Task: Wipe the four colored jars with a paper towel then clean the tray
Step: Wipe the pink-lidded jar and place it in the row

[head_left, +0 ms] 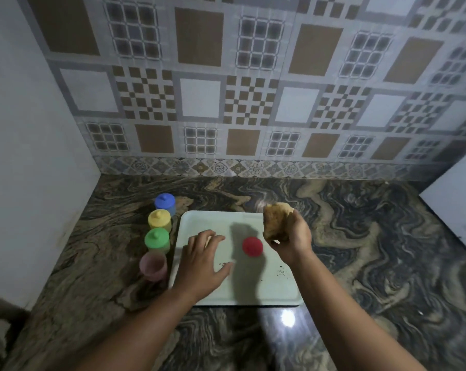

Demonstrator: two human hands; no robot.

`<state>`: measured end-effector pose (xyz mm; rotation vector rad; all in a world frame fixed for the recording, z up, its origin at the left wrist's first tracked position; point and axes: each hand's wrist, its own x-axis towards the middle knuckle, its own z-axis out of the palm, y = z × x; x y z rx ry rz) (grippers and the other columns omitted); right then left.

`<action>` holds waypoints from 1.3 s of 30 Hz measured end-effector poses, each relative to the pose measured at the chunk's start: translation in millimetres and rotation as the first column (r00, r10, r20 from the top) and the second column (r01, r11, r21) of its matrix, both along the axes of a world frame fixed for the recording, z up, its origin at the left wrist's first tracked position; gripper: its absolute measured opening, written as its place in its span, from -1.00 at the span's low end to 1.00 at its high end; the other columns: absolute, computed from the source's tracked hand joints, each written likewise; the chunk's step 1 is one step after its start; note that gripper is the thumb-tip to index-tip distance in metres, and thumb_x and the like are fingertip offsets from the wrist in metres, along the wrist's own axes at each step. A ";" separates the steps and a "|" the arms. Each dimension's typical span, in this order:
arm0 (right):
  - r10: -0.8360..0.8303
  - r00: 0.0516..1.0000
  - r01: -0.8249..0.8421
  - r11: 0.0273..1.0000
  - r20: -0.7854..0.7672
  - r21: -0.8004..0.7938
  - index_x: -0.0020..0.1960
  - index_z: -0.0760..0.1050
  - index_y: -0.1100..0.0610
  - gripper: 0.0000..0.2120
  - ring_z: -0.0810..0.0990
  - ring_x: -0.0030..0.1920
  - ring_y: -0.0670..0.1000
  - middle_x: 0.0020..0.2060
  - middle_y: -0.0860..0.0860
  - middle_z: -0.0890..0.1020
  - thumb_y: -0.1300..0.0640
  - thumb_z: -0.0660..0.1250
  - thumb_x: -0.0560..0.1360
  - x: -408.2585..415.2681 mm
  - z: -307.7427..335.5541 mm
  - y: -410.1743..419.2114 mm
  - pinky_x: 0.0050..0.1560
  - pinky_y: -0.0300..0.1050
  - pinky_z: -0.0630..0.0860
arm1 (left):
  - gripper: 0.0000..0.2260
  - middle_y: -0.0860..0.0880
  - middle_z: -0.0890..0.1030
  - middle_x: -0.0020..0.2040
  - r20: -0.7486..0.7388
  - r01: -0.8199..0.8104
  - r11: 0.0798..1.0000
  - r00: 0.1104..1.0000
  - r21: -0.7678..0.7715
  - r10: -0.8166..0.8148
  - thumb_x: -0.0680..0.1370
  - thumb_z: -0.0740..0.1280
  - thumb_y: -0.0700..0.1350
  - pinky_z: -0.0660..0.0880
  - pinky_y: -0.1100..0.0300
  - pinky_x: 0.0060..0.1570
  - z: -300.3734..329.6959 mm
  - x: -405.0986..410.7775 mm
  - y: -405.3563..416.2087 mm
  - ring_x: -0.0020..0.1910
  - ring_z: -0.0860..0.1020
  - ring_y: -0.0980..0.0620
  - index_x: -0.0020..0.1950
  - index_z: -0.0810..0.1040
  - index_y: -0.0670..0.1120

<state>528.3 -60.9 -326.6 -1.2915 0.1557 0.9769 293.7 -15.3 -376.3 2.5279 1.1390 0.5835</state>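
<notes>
the right hand point(289, 236) has its fingers point(273, 241) clamped round a crumpled, browned paper towel point(276, 220), lifted clear above the far right part of the tray point(253, 290), probably so the wad is ready to come down and wipe. the left hand point(202, 261) lies over the tray's left part with its fingers point(209, 238) spread apart and gripping nothing; it likely steadies the tray. whether the palm presses down cannot be told. a red lid point(252, 246) lies on the tray between the hands, and dark crumbs point(281, 271) sit near the right edge, so the tray is not yet clean. just left of the tray on the marbled worktop point(360, 250) stand the jars in a row: blue jar point(165, 203) farthest, yellow jar point(159, 219), green jar point(157, 238), and nearest a lidless pink jar point(153, 265), apparently set aside to free the tray.
</notes>
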 end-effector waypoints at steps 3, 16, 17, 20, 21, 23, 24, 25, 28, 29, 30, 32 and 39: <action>-0.045 0.999 0.045 0.999 -0.002 -0.025 0.35 0.58 0.03 -0.57 0.67 0.05 0.22 0.22 0.17 0.69 -0.17 0.32 0.59 19.1 -9.2 -8.4 -0.11 0.14 0.65 | -0.38 0.04 0.35 0.38 -0.184 0.057 0.987 0.979 -0.149 -0.084 0.48 0.30 0.28 0.39 -0.02 0.26 -10.8 49.0 9.2 0.34 0.38 -0.08 0.48 0.36 0.08; 0.037 0.998 -0.030 0.991 0.055 -0.127 0.18 0.66 0.11 -0.71 0.62 -0.17 0.13 -0.09 0.11 0.76 -0.05 0.31 0.64 51.7 -37.6 -25.9 -0.11 -0.01 0.53 | -0.47 0.00 0.45 0.17 -0.292 0.014 0.978 0.953 -0.209 -0.076 0.41 0.42 0.30 0.38 0.04 0.20 -46.4 113.3 43.0 0.19 0.48 -0.12 0.34 0.52 0.17; 0.067 0.995 -0.055 0.988 0.075 -0.147 0.16 0.66 0.13 -0.72 0.61 -0.20 0.11 -0.13 0.10 0.76 -0.03 0.32 0.63 50.6 -39.7 -25.1 -0.13 -0.03 0.53 | -0.49 0.01 0.47 0.17 -0.283 0.010 0.978 0.957 -0.209 -0.070 0.40 0.43 0.29 0.40 0.04 0.19 -44.3 113.4 42.6 0.17 0.49 -0.11 0.30 0.54 0.16; 0.163 0.958 -0.118 0.974 0.237 -0.192 0.09 0.67 0.16 -0.79 0.59 -0.25 0.07 -0.18 0.10 0.71 0.05 0.35 0.64 43.8 -47.2 -21.9 -0.23 -0.05 0.51 | -0.53 0.05 0.59 0.11 -0.093 -0.042 0.931 0.996 -0.364 0.009 0.35 0.51 0.19 0.53 0.06 0.07 -36.6 116.6 38.0 0.06 0.60 -0.05 0.22 0.56 0.12; 0.187 0.930 -0.128 0.972 0.318 -0.197 0.07 0.67 0.14 -0.82 0.59 -0.24 0.05 -0.19 0.08 0.70 0.06 0.36 0.64 41.3 -51.2 -21.5 -0.23 -0.04 0.51 | -0.55 0.09 0.64 0.05 0.014 -0.056 0.879 0.997 -0.473 0.070 0.34 0.55 0.12 0.56 0.07 0.01 -30.8 118.3 34.9 -0.01 0.63 0.01 0.19 0.56 0.12; 0.252 0.854 -0.177 0.963 0.455 -0.201 -0.01 0.67 0.10 -0.86 0.58 -0.24 0.00 -0.24 0.01 0.70 0.09 0.36 0.66 32.8 -55.1 -22.4 -0.25 -0.09 0.49 | -0.55 0.13 0.68 -0.09 0.166 -0.050 0.758 0.964 -0.650 0.206 0.33 0.60 -0.01 0.61 0.07 -0.04 -20.8 122.2 28.8 -0.15 0.67 0.12 0.17 0.56 0.12; 0.289 0.816 -0.215 0.956 0.501 -0.200 -0.05 0.66 0.08 -0.84 0.56 -0.26 -0.04 -0.28 -0.05 0.68 0.10 0.36 0.67 26.7 -54.6 -23.1 -0.27 -0.12 0.48 | -0.54 0.11 0.69 -0.13 0.212 -0.044 0.711 0.940 -0.702 0.267 0.33 0.61 -0.06 0.62 0.04 -0.04 -17.0 124.7 26.7 -0.17 0.68 0.12 0.17 0.56 0.10; 0.316 0.786 -0.253 0.949 0.532 -0.189 -0.08 0.65 0.05 -0.81 0.55 -0.28 -0.07 -0.33 -0.11 0.65 0.10 0.34 0.68 20.2 -52.8 -24.1 -0.27 -0.14 0.47 | -0.52 0.07 0.70 -0.14 0.243 -0.036 0.663 0.915 -0.748 0.323 0.33 0.62 -0.10 0.64 -0.01 -0.03 -12.7 126.9 24.8 -0.18 0.69 0.10 0.19 0.57 0.08; 0.329 0.779 -0.325 0.940 0.534 -0.105 0.07 0.68 0.05 -0.82 0.62 -0.22 -0.11 -0.27 -0.11 0.69 0.08 0.31 0.71 -0.1 -39.3 -26.0 -0.20 -0.12 0.59 | -0.52 -0.02 0.73 -0.09 0.314 0.025 0.510 0.814 -0.860 0.490 0.35 0.59 -0.23 0.67 -0.11 0.01 -2.2 127.8 18.4 -0.14 0.73 -0.01 0.21 0.58 0.06; 0.313 0.793 -0.324 0.943 0.522 -0.073 0.11 0.69 0.05 -0.81 0.64 -0.20 -0.07 -0.23 -0.06 0.70 0.06 0.30 0.71 -5.5 -34.7 -26.3 -0.17 -0.06 0.61 | -0.52 -0.03 0.73 -0.05 0.335 0.067 0.460 0.778 -0.885 0.531 0.37 0.57 -0.28 0.67 -0.09 0.04 1.6 127.1 15.1 -0.11 0.73 -0.02 0.23 0.59 0.03; 0.298 0.812 -0.321 0.946 0.502 -0.042 0.13 0.70 0.05 -0.80 0.64 -0.19 0.00 -0.21 0.00 0.71 0.05 0.30 0.71 -10.7 -29.4 -26.9 -0.15 0.01 0.59 | -0.52 -0.04 0.73 -0.01 0.361 0.124 0.415 0.744 -0.901 0.562 0.40 0.55 -0.31 0.66 -0.05 0.05 5.7 125.3 10.5 -0.07 0.73 -0.01 0.27 0.59 -0.01; 0.283 0.843 -0.320 0.948 0.458 0.003 0.10 0.71 0.04 -0.78 0.58 -0.19 0.13 -0.21 0.13 0.66 0.03 0.29 0.71 -17.8 -17.6 -30.6 -0.14 0.09 0.54 | -0.55 -0.07 0.72 0.08 0.417 0.260 0.332 0.672 -0.907 0.612 0.48 0.49 -0.31 0.66 0.06 0.03 19.1 119.7 -1.0 0.01 0.72 -0.02 0.34 0.55 -0.04; 0.324 0.858 -0.354 0.935 0.399 0.003 -0.01 0.69 -0.02 -0.70 0.50 -0.16 0.16 -0.18 0.20 0.57 0.08 0.20 0.74 -36.6 14.1 -47.7 -0.09 0.11 0.56 | -0.61 -0.26 0.65 0.20 0.413 0.438 0.193 0.488 -0.878 0.769 0.63 0.26 -0.35 0.67 0.03 0.01 48.1 88.0 -26.1 0.11 0.69 -0.17 0.46 0.43 -0.17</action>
